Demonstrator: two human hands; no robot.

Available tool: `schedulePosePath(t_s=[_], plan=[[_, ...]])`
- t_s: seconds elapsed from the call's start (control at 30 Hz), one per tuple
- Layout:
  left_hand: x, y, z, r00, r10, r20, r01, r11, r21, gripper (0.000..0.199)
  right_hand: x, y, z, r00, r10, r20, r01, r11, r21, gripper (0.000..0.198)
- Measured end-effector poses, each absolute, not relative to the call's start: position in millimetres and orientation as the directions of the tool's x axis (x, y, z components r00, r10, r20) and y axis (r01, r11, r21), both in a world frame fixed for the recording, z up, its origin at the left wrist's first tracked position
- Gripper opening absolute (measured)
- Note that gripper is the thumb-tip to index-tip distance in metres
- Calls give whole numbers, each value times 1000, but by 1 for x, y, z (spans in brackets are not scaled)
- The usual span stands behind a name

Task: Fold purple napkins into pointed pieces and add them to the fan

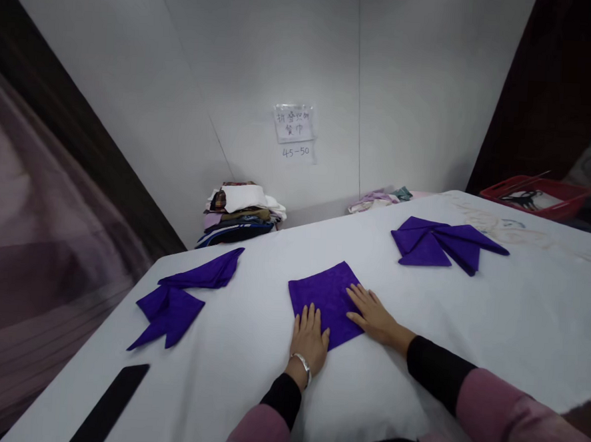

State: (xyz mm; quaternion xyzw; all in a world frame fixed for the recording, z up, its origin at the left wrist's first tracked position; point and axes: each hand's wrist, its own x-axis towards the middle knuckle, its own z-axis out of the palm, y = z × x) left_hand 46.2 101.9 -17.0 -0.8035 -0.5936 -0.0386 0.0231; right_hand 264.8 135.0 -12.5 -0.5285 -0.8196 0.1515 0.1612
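Observation:
A purple napkin (327,296), folded into a square, lies flat on the white-covered table (247,351) in front of me. My left hand (311,339) rests on its lower left edge, fingers stretched out. On its right corner lies my right hand (372,314), also flat with the fingers extended. Neither hand grips the cloth. To the left are a folded purple napkin with pointed tails (170,310) and, just above it, a long folded purple piece (205,271). Another pointed purple folded napkin (439,243) sits at the right.
A dark flat strip (108,406) lies at the table's lower left. Beyond the far edge are a stack of folded clothes (240,214), more fabric (374,200) and a red basket (537,199). Handwritten paper signs (295,124) hang on the wall. A sheer curtain (37,265) borders the left.

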Motion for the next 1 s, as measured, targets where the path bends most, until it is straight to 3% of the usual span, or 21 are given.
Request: schedulePosePath(t_s=[0.23, 0.37, 0.53, 0.87, 1.0], plan=[[46, 103, -22, 291, 951, 104, 955, -295, 22, 56, 286, 134, -6, -256, 958, 128, 931, 280, -234, 70], [46, 104, -22, 283, 954, 102, 958, -286, 14, 55, 236, 127, 16, -284, 933, 220, 898, 339, -280, 68], [45, 106, -20, 343, 938, 53, 939, -343, -22, 53, 169, 122, 17, -457, 874, 162, 769, 480, -422, 64], [44, 114, -14, 271, 962, -9, 959, -271, -83, 56, 253, 141, -2, -292, 950, 107, 876, 310, -369, 70], [39, 123, -24, 268, 963, -26, 959, -269, -91, 57, 259, 142, 0, -297, 950, 94, 873, 310, -378, 73]])
